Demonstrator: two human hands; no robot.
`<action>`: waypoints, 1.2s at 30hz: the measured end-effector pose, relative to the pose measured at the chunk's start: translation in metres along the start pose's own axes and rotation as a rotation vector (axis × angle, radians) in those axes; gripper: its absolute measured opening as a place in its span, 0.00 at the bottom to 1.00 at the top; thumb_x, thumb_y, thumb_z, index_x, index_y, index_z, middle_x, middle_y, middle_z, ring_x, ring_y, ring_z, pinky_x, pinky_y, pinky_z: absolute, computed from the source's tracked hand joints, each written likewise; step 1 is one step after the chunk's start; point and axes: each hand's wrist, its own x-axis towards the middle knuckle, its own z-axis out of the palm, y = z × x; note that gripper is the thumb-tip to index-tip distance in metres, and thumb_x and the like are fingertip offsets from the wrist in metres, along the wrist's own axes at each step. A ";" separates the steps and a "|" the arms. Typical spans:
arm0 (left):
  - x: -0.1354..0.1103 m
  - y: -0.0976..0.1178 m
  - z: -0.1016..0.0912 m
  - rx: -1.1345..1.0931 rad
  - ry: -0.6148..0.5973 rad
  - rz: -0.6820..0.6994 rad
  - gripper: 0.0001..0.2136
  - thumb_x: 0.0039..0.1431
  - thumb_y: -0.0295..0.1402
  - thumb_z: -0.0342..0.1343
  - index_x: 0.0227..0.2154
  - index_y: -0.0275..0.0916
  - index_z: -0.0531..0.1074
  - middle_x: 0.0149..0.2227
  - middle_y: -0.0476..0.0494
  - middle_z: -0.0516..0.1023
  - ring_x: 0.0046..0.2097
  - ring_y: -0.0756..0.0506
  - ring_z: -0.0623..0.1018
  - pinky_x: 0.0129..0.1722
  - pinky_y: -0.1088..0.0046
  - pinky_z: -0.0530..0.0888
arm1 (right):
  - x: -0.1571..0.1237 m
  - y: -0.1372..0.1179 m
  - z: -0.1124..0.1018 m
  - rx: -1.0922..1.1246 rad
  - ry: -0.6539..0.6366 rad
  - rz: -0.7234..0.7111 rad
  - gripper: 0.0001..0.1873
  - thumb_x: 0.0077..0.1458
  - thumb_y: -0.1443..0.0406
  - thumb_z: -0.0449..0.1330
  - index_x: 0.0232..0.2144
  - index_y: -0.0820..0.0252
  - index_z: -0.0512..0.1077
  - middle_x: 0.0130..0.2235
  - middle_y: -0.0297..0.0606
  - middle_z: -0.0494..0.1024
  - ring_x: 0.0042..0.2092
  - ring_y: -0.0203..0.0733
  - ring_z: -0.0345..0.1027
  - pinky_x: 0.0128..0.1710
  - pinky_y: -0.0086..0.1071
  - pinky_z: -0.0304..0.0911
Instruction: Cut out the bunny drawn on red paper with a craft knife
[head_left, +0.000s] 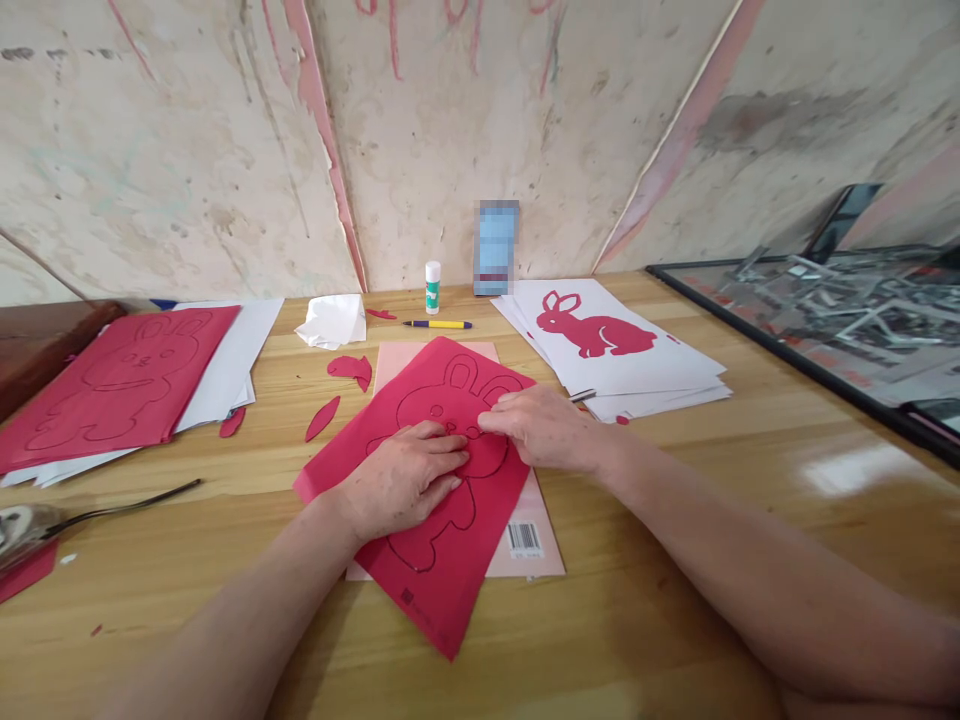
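A red sheet of paper [480, 510] with a rabbit drawn in dark outline lies at an angle on a pale pink booklet [551, 540] that shows a barcode. My left hand [409, 475] rests flat on the sheet across the rabbit's middle, fingers stretched out and slightly apart. At the right side of the rabbit's face, my right hand [536, 425] presses on the paper with its fingers closed in a pinch. What it pinches is hidden; a short dark grey stick [583, 396] shows just behind that hand, and I cannot tell whether it is held.
Red paper scraps [322, 418], crumpled white paper [334, 320], a pen [439, 324], a glue stick [433, 288] and a phone [496, 248] lie or stand beyond. White sheets with a red rabbit cutout [600, 330] are right; another drawn red sheet [127, 380] is left. A black-framed panel [795, 365] stands right.
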 end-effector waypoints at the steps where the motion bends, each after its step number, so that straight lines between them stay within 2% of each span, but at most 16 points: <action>1: 0.000 0.000 0.000 0.001 -0.002 -0.001 0.13 0.65 0.31 0.46 0.47 0.38 0.72 0.51 0.43 0.74 0.54 0.42 0.70 0.56 0.61 0.67 | -0.001 0.000 0.000 0.017 0.000 0.008 0.11 0.46 0.76 0.52 0.29 0.58 0.69 0.26 0.35 0.71 0.29 0.38 0.61 0.25 0.32 0.40; 4: 0.000 0.000 0.000 0.001 -0.014 -0.005 0.13 0.65 0.31 0.46 0.48 0.37 0.72 0.52 0.44 0.73 0.55 0.42 0.69 0.56 0.62 0.67 | -0.003 0.000 -0.002 0.137 0.049 0.074 0.09 0.53 0.73 0.51 0.31 0.58 0.69 0.28 0.36 0.73 0.30 0.38 0.63 0.27 0.31 0.44; 7: 0.000 0.000 -0.001 0.002 -0.021 -0.009 0.13 0.65 0.31 0.46 0.48 0.37 0.72 0.52 0.45 0.73 0.55 0.42 0.69 0.56 0.63 0.67 | -0.004 -0.002 -0.004 0.298 0.120 0.217 0.07 0.57 0.69 0.51 0.34 0.58 0.68 0.31 0.36 0.75 0.33 0.39 0.65 0.31 0.30 0.49; 10: 0.001 0.001 -0.001 0.007 -0.024 -0.010 0.13 0.65 0.31 0.46 0.48 0.37 0.71 0.52 0.45 0.73 0.54 0.42 0.69 0.55 0.63 0.67 | -0.002 -0.009 -0.006 0.387 0.101 0.367 0.04 0.56 0.69 0.52 0.34 0.58 0.67 0.29 0.35 0.74 0.32 0.38 0.65 0.31 0.30 0.51; 15: 0.001 0.003 -0.001 0.015 -0.014 -0.005 0.14 0.64 0.30 0.46 0.49 0.35 0.70 0.52 0.43 0.73 0.54 0.42 0.69 0.54 0.62 0.68 | 0.000 -0.023 -0.010 0.445 0.043 0.471 0.02 0.54 0.68 0.53 0.29 0.58 0.64 0.26 0.33 0.71 0.29 0.36 0.61 0.28 0.29 0.49; 17: 0.001 0.003 -0.001 0.016 -0.012 -0.004 0.15 0.64 0.29 0.45 0.50 0.35 0.70 0.53 0.43 0.73 0.54 0.41 0.69 0.54 0.62 0.69 | 0.000 -0.026 -0.011 0.454 0.025 0.485 0.03 0.54 0.69 0.52 0.29 0.58 0.64 0.24 0.32 0.71 0.28 0.36 0.61 0.27 0.29 0.47; 20: 0.001 0.003 -0.001 0.017 -0.016 -0.007 0.15 0.65 0.30 0.45 0.50 0.35 0.70 0.53 0.43 0.73 0.54 0.41 0.69 0.54 0.62 0.69 | -0.001 -0.027 -0.011 0.427 0.034 0.431 0.03 0.55 0.68 0.51 0.31 0.57 0.64 0.25 0.32 0.71 0.29 0.36 0.61 0.28 0.30 0.47; 23: 0.000 0.005 -0.001 0.036 -0.045 -0.025 0.16 0.65 0.36 0.47 0.51 0.35 0.69 0.54 0.42 0.72 0.54 0.40 0.68 0.54 0.59 0.68 | -0.002 -0.023 -0.011 0.341 0.059 0.399 0.05 0.58 0.66 0.49 0.34 0.57 0.65 0.27 0.32 0.73 0.29 0.38 0.63 0.28 0.30 0.47; 27: -0.001 0.008 0.000 0.062 -0.086 -0.047 0.19 0.63 0.42 0.50 0.52 0.36 0.68 0.56 0.41 0.70 0.55 0.37 0.68 0.53 0.54 0.68 | -0.002 -0.013 -0.010 0.265 0.119 0.454 0.08 0.59 0.65 0.49 0.37 0.56 0.67 0.33 0.35 0.77 0.34 0.40 0.67 0.29 0.31 0.49; 33: -0.001 0.007 -0.002 0.061 -0.092 -0.062 0.17 0.63 0.40 0.50 0.52 0.38 0.69 0.55 0.42 0.70 0.56 0.38 0.68 0.55 0.54 0.66 | 0.002 0.009 0.000 0.274 0.203 0.536 0.11 0.62 0.62 0.47 0.41 0.53 0.69 0.39 0.35 0.78 0.38 0.42 0.69 0.31 0.31 0.53; 36: -0.001 0.009 -0.002 0.065 -0.096 -0.068 0.19 0.62 0.42 0.51 0.52 0.37 0.69 0.55 0.40 0.71 0.56 0.36 0.68 0.54 0.53 0.66 | 0.004 0.019 0.006 0.266 0.260 0.572 0.14 0.63 0.62 0.45 0.43 0.54 0.69 0.42 0.37 0.77 0.41 0.42 0.69 0.34 0.32 0.56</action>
